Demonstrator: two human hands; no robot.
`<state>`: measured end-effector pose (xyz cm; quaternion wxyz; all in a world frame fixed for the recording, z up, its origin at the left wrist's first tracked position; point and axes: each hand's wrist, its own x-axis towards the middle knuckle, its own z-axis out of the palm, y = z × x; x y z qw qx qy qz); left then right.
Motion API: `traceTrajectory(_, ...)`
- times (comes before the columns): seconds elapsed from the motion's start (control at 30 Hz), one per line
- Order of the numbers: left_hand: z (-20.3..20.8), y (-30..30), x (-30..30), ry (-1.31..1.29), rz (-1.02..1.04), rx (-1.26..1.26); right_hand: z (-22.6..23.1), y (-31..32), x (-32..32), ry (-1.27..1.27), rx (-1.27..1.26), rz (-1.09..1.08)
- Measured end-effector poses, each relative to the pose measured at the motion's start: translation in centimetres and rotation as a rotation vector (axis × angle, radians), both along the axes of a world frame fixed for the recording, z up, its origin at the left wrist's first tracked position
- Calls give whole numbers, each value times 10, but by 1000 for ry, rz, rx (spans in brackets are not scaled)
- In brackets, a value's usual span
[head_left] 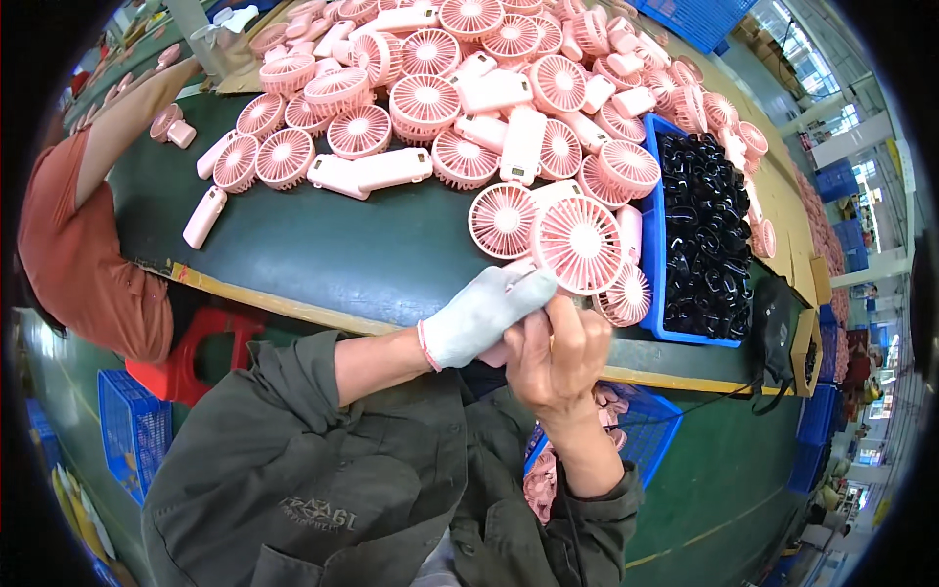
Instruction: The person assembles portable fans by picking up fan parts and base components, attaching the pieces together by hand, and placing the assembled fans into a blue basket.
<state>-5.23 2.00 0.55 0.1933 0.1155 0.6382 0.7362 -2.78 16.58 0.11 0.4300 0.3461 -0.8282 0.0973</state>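
A pink handheld fan point(580, 245) with a round slatted head is held just over the table's near edge. My left hand point(489, 318), in a pale glove, is closed around its handle, which is mostly hidden. The bare fingers of my right hand point(559, 357) are bent and pinched against the handle just below the fan head. Whether they also grip a small part cannot be seen. Right behind the held fan lie more pink fans point(502, 220), and a blue tray point(652, 245) of small glossy black parts point(706, 225) stands to the right.
A large heap of pink fans point(430, 103) covers the far side of the green table point(284, 240). At left, another person's arm point(127, 137) reaches over it beside a red stool point(186, 352). A blue basket point(660, 430) sits below the table edge, near a black pouch point(773, 328).
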Motion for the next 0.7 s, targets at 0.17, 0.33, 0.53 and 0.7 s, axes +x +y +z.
traceTrajectory(0.17, -10, 6, -4, -153, 49, 41, -4, 5, 4, -76, -267, -25)
traceTrajectory(0.33, 1, 1, -2, -51, 66, -28, -14, 20, 15, -348, -497, -35)
traceTrajectory(0.53, -12, 14, -5, 422, 93, -139, -31, 11, 15, -836, -977, 61)
traceTrajectory(0.7, -6, 16, 2, -79, -184, 186, -24, 15, 21, -1452, -1584, 328)
